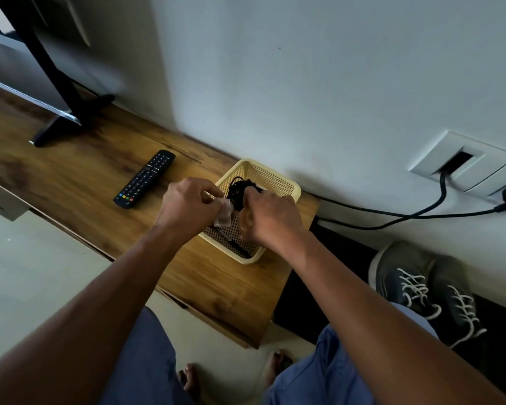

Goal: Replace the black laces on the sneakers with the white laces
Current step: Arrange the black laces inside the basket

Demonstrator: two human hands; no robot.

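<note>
Both hands are over the yellow basket (287, 187) on the wood shelf (70, 182): left hand (189, 204) pinches a small clear wrapper (224, 213), right hand (270, 217) is curled around the black laces (237, 191) bunched inside it. Sneakers (427, 290) sit on the floor to the right, already wearing white laces (415, 287).

We cannot see the right hand (270, 217) fingertips — hidden inside the basket (287, 185); the television (27, 54) is cut off by the frame's edge.
</note>
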